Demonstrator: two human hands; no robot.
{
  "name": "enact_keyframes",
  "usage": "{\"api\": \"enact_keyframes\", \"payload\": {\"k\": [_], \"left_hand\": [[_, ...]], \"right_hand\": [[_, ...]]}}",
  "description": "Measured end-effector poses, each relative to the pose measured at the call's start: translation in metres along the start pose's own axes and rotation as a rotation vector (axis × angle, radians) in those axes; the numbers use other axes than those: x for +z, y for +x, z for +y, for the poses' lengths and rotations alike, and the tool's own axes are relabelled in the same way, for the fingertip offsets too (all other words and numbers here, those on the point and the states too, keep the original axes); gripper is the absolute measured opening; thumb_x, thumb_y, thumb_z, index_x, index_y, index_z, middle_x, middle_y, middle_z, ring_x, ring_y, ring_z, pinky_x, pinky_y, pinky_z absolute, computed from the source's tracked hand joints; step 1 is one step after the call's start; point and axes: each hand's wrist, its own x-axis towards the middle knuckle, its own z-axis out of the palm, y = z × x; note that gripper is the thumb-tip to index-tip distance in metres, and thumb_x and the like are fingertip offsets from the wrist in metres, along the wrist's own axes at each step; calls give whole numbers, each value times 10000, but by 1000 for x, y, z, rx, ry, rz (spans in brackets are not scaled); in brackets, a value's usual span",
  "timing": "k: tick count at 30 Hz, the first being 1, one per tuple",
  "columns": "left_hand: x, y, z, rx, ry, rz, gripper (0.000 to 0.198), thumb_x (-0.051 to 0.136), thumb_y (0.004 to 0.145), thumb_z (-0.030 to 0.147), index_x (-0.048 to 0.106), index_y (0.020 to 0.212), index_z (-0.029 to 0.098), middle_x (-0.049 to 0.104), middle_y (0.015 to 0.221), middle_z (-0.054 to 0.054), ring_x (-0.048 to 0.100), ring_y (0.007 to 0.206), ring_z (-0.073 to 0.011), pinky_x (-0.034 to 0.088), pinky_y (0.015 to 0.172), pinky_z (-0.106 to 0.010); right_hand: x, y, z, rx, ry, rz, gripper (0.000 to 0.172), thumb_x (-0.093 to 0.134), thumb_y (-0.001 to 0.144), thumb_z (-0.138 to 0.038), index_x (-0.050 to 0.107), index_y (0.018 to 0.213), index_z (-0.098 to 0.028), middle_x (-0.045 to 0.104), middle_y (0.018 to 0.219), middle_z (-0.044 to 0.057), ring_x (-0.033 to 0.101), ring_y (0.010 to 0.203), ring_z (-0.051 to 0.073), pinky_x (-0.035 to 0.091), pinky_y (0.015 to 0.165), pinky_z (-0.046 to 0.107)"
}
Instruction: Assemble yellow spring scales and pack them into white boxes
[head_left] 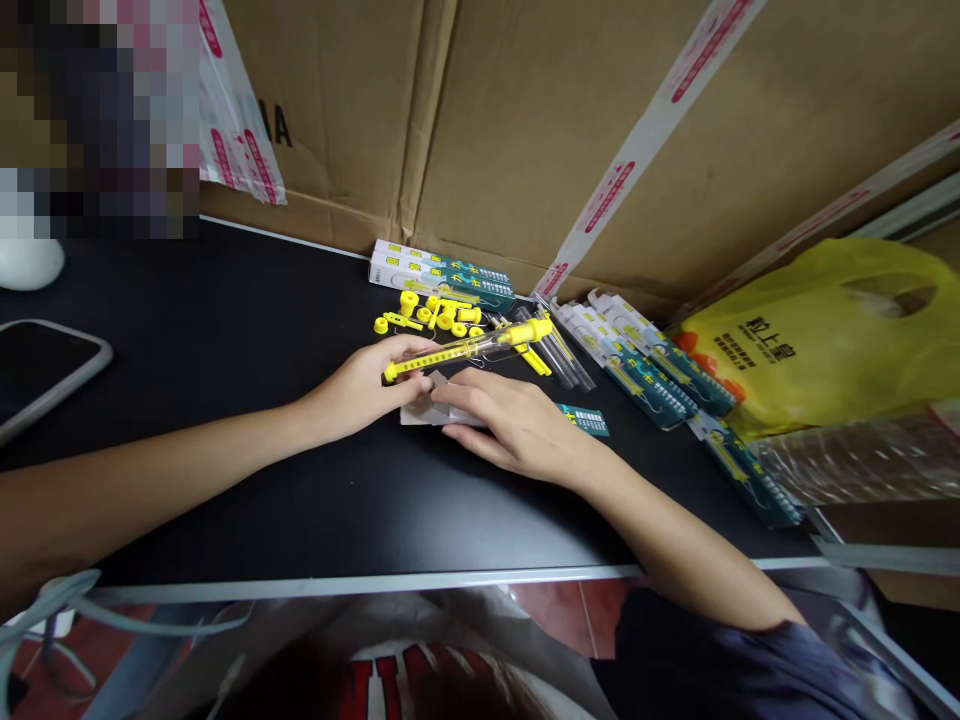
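My left hand (367, 385) is closed on the near end of a clear tube with yellow ends (469, 348), holding it level just above the black tabletop (247, 420). My right hand (517, 420) grips a flat packaging card (418, 410) whose teal end (585, 420) shows past the wrist; its fingers curl over the card next to the tube's end. Behind the tube lies a small heap of yellow plastic parts (431, 312) with loose clear tubes (559, 355) beside it.
Packaged sets lie at the back (439, 270) and fan out to the right (660, 375). A yellow plastic bag (832, 335) and clear bags (855, 460) sit at the right. A phone (41, 375) rests at the left. Cardboard boxes (525, 130) wall the back.
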Motion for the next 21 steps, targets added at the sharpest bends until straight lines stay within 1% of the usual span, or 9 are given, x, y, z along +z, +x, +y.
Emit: {"api": "enact_keyframes", "payload": {"k": [3,5,8,10,11,13,15,18,21], "left_hand": [[2,-1,3,0,1,16,409,656,831,339,642,1182,131,702,1185,-109,655,1084,-238,518,976,-361],[4,-3,8,-18,4,11,357,655,829,317,658,1141,145,719,1110,-86,674,1006,-225,553,891,-334],[5,-6,16,-76,-4,-24,293,636,847,290,666,1112,166,722,930,-39,677,840,-189,572,728,-287],[6,-7,19,-102,-30,-45,296,630,851,284,658,1121,166,708,872,-23,667,782,-173,565,672,-268],[6,-7,19,-110,-50,-64,315,633,845,278,648,1138,163,706,874,-21,669,784,-171,566,673,-267],[6,-7,17,-103,-102,-115,395,663,812,272,616,1187,159,714,940,-32,682,849,-184,577,729,-287],[7,-7,14,-67,-151,-155,496,711,764,280,586,1228,158,714,1083,-66,685,985,-217,576,842,-331],[6,-6,9,-20,-170,-186,581,753,734,311,562,1259,153,662,1289,-120,636,1176,-271,523,994,-397],[6,-6,8,-32,-177,-239,638,763,748,347,526,1306,149,637,1344,-137,625,1211,-294,507,1022,-429]], "right_hand": [[2,1,-6,9,4,15,254,458,1022,-335,500,1218,-180,699,1053,111,687,920,225,562,764,342],[6,2,-9,15,40,56,297,488,1010,-420,495,1186,-181,711,1032,104,694,899,220,564,746,332],[12,2,-12,19,61,127,396,514,979,-534,488,1172,-190,726,1061,113,712,931,227,573,763,335],[14,1,-12,27,44,164,420,542,962,-546,484,1180,-192,729,1077,117,719,950,230,576,774,336],[15,1,-12,33,33,182,426,563,953,-544,482,1182,-194,730,1080,116,722,952,230,577,776,335],[16,0,-11,45,15,213,428,600,935,-536,480,1174,-202,732,1083,109,727,941,226,578,775,330],[15,0,-9,60,-7,239,411,613,930,-526,482,1159,-210,733,1079,101,730,932,223,577,771,325],[11,-1,-7,77,-33,262,408,618,927,-527,484,1157,-217,728,1082,98,731,954,224,574,773,316],[8,-1,-6,79,-34,274,484,625,897,-588,477,1169,-216,723,1103,105,731,968,235,576,773,325]]}}
